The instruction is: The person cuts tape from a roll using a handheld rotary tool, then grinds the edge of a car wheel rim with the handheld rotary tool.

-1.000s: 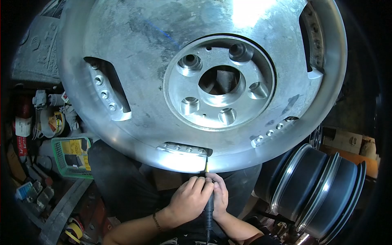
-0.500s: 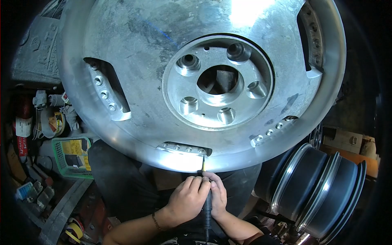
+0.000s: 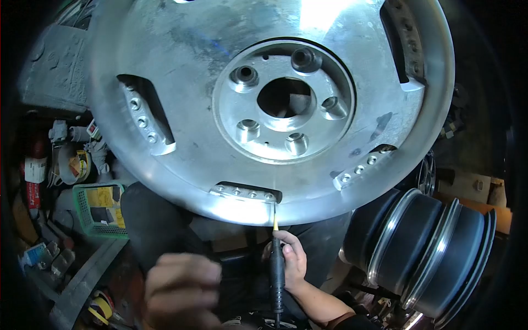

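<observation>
In the head view, a bare metal car wheel (image 3: 190, 104) lies face toward me over my lap, with a centre hub and several slots lined with bolt holes. My right hand (image 3: 294, 258) is closed around a slim black handpiece (image 3: 277, 275) with a yellowish front and a cord trailing from its lower end. The handpiece's thin tip reaches the rim at the right end of the lowest slot (image 3: 245, 191). Off to the left, my left hand (image 3: 184, 286) is apart from both tool and wheel; motion blur smears its fingers.
Several black and chrome wheel barrels (image 3: 418, 253) lie at the right, with a cardboard box (image 3: 467, 187) behind. A green plastic basket (image 3: 82, 212) with yellow packets stands at the left. Bottles, tools and a roll of tape (image 3: 102, 308) crowd the left edge.
My left hand has left the handpiece and moved left and down. My right hand still holds it. In view, the wheel has shifted slightly left and up.
</observation>
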Motion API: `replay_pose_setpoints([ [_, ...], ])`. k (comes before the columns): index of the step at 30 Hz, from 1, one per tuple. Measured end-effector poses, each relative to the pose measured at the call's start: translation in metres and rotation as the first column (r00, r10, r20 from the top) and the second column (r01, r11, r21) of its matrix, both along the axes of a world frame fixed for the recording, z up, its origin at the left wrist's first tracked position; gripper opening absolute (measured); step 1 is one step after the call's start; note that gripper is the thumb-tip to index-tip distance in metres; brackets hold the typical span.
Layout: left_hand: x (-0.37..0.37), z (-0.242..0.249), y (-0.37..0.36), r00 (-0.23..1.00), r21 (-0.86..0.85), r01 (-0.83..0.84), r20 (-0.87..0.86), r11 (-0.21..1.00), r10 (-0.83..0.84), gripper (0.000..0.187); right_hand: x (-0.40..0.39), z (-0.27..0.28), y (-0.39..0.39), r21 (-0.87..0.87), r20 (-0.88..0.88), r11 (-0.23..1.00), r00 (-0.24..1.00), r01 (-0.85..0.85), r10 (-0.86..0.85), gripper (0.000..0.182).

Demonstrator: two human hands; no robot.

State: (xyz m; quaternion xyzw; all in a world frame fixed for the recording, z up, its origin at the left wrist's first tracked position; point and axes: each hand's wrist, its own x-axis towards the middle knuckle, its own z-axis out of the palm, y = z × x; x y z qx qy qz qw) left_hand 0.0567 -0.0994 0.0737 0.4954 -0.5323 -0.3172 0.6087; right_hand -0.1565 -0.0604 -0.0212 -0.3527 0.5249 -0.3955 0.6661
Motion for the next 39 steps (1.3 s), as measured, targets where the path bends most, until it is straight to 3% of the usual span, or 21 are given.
replay_pose_setpoints([
  [1, -0.005, 0.007, 0.003, 0.984, -0.039, -0.138, -0.117, 0.99, 0.132, 0.043, 0.001, 0.0, 0.0, 0.004, 0.011, 1.0, 1.0, -0.007, 0.007, 0.042],
  [2, -0.002, 0.016, 0.003, 0.985, -0.039, -0.144, -0.105, 0.989, 0.139, 0.043, 0.0, -0.001, -0.001, -0.002, 0.018, 1.0, 1.0, -0.009, 0.01, 0.042],
  [4, 0.005, 0.034, 0.001, 0.987, -0.111, 0.093, -0.118, 0.989, -0.106, 0.071, -0.001, -0.002, -0.001, -0.011, 0.035, 1.0, 0.999, -0.007, 0.007, 0.041],
  [8, -0.004, 0.042, -0.003, 0.981, -0.109, 0.073, -0.169, 0.991, -0.091, 0.071, 0.001, -0.002, -0.002, -0.009, 0.049, 1.0, 0.999, 0.014, -0.013, 0.041],
  [10, -0.01, 0.043, -0.002, 0.986, -0.07, -0.006, -0.167, 0.998, -0.006, 0.071, -0.001, -0.001, -0.002, 0.014, 0.006, 1.0, 1.0, 0.014, -0.014, 0.042],
  [23, -0.01, 0.03, -0.015, 0.973, -0.11, 0.108, -0.193, 0.988, -0.127, 0.075, 0.001, 0.0, -0.002, 0.052, -0.004, 0.999, 1.0, -0.006, 0.006, 0.042],
  [24, -0.021, 0.026, -0.019, 0.972, -0.148, -0.067, -0.234, 0.987, 0.031, 0.056, 0.001, 0.0, -0.003, 0.038, 0.027, 0.999, 1.0, 0.001, -0.002, 0.041],
  [26, -0.02, 0.026, -0.019, 0.943, -0.178, -0.24, -0.277, 0.955, 0.185, 0.042, 0.001, 0.0, -0.003, 0.042, 0.011, 0.999, 1.0, -0.004, 0.003, 0.04],
  [28, -0.001, 0.033, -0.012, 0.964, -0.083, 0.154, -0.205, 0.985, -0.168, 0.077, 0.0, 0.002, -0.004, 0.045, -0.005, 0.999, 1.0, -0.001, 0.002, 0.04],
  [32, -0.006, 0.016, -0.013, 0.944, -0.099, 0.194, -0.253, 0.976, -0.213, 0.078, 0.003, 0.003, -0.005, 0.035, 0.014, 0.999, 1.0, -0.005, 0.004, 0.039],
  [34, -0.017, -0.013, -0.019, 0.985, 0.04, 0.036, -0.169, 0.999, -0.029, 0.038, 0.0, 0.003, -0.003, 0.026, 0.018, 1.0, 1.0, -0.001, 0.001, 0.038],
  [36, -0.013, -0.021, -0.024, 0.99, 0.334, 0.094, 0.07, 0.938, -0.124, 0.013, -0.003, 0.001, -0.002, 0.042, -0.016, 0.999, 0.999, -0.029, 0.03, 0.038],
  [37, -0.016, -0.025, -0.028, 0.949, 0.424, 0.191, 0.15, 0.885, -0.277, 0.013, -0.002, 0.003, -0.004, 0.038, -0.016, 0.999, 0.999, -0.03, 0.031, 0.038],
  [39, -0.033, -0.051, -0.018, 0.876, 0.487, 0.317, 0.178, 0.814, -0.448, 0.018, 0.002, 0.007, -0.009, -0.053, -0.215, 0.998, 0.976, -0.041, 0.029, 0.038],
])
